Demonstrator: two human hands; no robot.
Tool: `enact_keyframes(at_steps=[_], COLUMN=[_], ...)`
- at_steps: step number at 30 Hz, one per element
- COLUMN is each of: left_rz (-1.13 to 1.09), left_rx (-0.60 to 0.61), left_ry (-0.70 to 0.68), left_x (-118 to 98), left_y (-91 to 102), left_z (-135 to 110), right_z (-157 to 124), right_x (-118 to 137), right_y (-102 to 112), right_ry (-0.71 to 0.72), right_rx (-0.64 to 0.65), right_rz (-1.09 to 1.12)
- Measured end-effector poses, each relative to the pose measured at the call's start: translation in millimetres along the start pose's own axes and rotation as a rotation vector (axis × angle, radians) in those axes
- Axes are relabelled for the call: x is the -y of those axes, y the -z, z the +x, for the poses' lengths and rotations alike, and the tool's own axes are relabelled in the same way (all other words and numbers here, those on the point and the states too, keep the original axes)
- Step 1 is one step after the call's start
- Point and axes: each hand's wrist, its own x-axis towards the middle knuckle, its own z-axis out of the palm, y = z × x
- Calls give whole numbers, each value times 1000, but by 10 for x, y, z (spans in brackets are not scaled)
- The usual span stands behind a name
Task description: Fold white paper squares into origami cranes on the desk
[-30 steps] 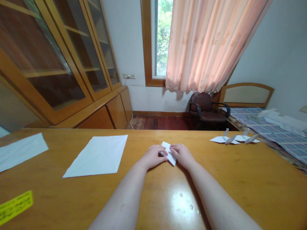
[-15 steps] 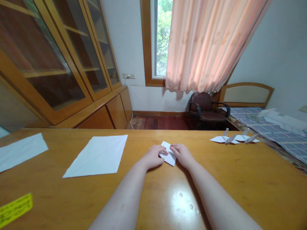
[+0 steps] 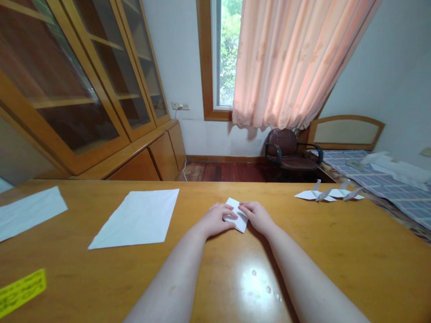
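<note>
A small piece of folded white paper (image 3: 240, 222) lies on the wooden table (image 3: 215, 278) between my hands, turned at an angle. On its left side, my left hand (image 3: 216, 220) has curled fingers over the paper, with the thumb across its lower part. My right hand (image 3: 257, 217) holds the paper's upper right edge, its fingers bent together and the thumb tucked beneath them. Part of the paper is covered by my fingers.
A white paper sheet (image 3: 138, 220) lies to the left, another sheet (image 3: 33, 213) farther left. Several folded paper cranes (image 3: 313, 194) stand at the far right edge. A yellow label (image 3: 23, 291) is at lower left. Beyond the table are a chair (image 3: 286, 150) and a bed (image 3: 377, 166).
My left thumb has slid to the right, further over the lower part of the folded paper. My right hand has hardly moved.
</note>
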Motion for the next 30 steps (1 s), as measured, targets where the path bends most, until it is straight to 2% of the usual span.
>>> enact_keyframes(at_steps=[7, 11, 19, 22, 26, 30], left_rz=[-49, -42, -41, -28, -28, 107], left_rx=[-14, -61, -203, -231, -207, -217], left_ry=[-5, 14, 109, 145, 134, 119], left_x=[44, 34, -66, -26, 90, 174], left_y=[-18, -25, 50, 38, -30, -61], left_z=[83, 79, 54, 61, 75, 84], right_z=[-14, -20, -33, -46, -54, -49], right_x=[22, 25, 7, 0, -11, 6], right_y=[-4, -1, -9, -5, -19, -33], right_ry=[-26, -35, -37, -42, -71, -69], right_rx=[-48, -15, -79, -76, -63, -65], right_rz=[17, 49, 76, 21, -106, -196])
